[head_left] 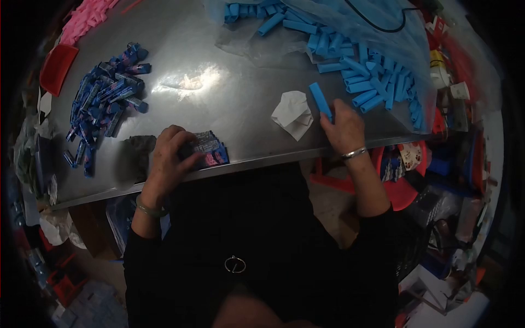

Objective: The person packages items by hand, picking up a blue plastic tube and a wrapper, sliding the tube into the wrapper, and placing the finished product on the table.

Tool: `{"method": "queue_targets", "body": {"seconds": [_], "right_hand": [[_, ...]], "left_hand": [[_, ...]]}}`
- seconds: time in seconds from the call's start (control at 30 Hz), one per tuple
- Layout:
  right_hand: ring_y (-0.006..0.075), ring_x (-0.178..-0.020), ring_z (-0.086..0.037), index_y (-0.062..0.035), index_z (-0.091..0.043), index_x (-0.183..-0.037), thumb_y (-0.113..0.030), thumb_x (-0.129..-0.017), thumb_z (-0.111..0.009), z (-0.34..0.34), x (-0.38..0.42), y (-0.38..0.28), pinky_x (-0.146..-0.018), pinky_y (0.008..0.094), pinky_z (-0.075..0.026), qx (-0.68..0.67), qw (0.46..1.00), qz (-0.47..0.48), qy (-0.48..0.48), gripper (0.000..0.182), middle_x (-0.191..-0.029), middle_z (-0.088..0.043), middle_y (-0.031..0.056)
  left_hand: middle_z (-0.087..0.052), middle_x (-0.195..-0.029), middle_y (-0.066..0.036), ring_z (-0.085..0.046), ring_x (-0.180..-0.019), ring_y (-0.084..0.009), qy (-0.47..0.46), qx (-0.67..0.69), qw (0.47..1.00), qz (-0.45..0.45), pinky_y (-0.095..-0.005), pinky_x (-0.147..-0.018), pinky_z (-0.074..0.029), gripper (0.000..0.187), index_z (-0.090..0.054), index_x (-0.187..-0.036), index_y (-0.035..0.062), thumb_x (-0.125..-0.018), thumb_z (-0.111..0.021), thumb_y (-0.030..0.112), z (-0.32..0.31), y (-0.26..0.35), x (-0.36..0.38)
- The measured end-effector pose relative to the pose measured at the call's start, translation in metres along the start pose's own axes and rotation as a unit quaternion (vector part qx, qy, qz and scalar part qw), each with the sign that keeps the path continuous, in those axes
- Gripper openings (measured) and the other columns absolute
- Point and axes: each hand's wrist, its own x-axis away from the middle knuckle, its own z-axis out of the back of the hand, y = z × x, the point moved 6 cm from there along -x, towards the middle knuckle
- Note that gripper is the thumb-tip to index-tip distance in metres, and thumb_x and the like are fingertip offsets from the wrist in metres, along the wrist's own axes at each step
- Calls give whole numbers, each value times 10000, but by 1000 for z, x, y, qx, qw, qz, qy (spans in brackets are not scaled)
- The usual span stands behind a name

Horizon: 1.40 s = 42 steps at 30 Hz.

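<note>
My right hand has its thumb and fingers closed on the lower end of a bright blue oblong stick, which tilts up and left above the metal table. Beside it lies a crumpled white cloth or paper. At the table's front edge my left hand is curled over a small stack of printed dark blue and pink wrappers, thumb against its near side. Part of the stack is hidden under the fingers. Many similar blue sticks are heaped at the right.
A pile of small printed blue packets covers the table's left side. Pink pieces and a red scoop are at the far left. Clear plastic sheeting lies over the blue heap. A red basin stands below the right edge.
</note>
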Motion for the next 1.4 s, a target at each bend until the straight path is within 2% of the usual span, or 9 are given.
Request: {"method": "queue_targets", "body": {"seconds": [0.17,0.23,0.43,0.67,0.83,1.03,1.23,1.3,1.4], "right_hand": [[359,-822,-601,-24,-605,-969,-99,-788,-646,24,-11,17,-693,433,-491,-79,997,-3,-4,200,-854,-599,161],[342,-857,-599,-33,-613,-1011,-58,-776,-633,42,-27,33,-696,429,-490,55,988,95,109,237,-886,-598,157],[327,-818,-590,-68,-584,-1019,-24,-738,-632,18,-52,60,-685,425,-478,145,970,185,59,288,-936,-577,145],[309,-943,-560,-75,-567,-984,-52,-708,-659,16,-53,77,-770,443,-442,240,963,115,51,292,-957,-575,118],[303,-977,-546,-60,-566,-1018,-66,-707,-669,14,-47,75,-795,446,-435,224,958,164,71,328,-990,-587,121],[352,-929,-571,-24,-555,-1117,-96,-814,-635,11,-39,63,-799,436,-464,79,990,108,35,322,-1034,-588,166],[226,-952,-613,-7,-541,-1188,-128,-904,-593,46,-41,1,-792,328,-485,-207,975,59,59,313,-1066,-608,136],[139,-929,-614,0,-559,-1169,-113,-933,-560,40,-39,-39,-739,252,-478,-494,867,-3,-70,262,-1070,-623,86],[124,-865,-626,1,-573,-1150,-112,-935,-560,34,-40,-92,-724,234,-482,-607,778,50,-154,243,-1034,-632,92]], "left_hand": [[-557,-923,-99,-561,-896,-286,-26,105,990,89,-349,-798,-465,286,-601,-895,28,-672,-769,91,-4,-10,0],[-558,-910,-94,-567,-848,-276,-3,108,991,83,-341,-758,-473,271,-598,-879,26,-671,-766,68,-1,-4,-2],[-558,-901,-95,-563,-825,-251,13,-5,1000,-14,-328,-713,-473,229,-597,-838,29,-676,-758,43,3,-5,5],[-562,-872,-88,-557,-837,-265,0,66,994,86,-348,-754,-459,170,-598,-801,35,-695,-731,37,2,-16,6],[-553,-862,-95,-551,-825,-255,10,-11,999,-34,-352,-735,-455,121,-576,-800,28,-746,-680,-2,4,-6,3],[-574,-879,-111,-559,-845,-275,36,-38,998,-46,-358,-763,-451,60,-602,-820,15,-783,-650,16,8,0,1],[-609,-926,-97,-562,-900,-275,83,42,995,-34,-360,-785,-440,56,-667,-860,33,-827,-639,69,12,-3,-2],[-606,-929,-98,-561,-904,-270,80,87,993,-25,-355,-787,-443,64,-664,-871,26,-833,-637,69,11,1,-4],[-599,-938,-102,-560,-910,-263,78,147,986,-26,-347,-793,-447,73,-656,-890,18,-845,-631,70,8,6,-5]]}}
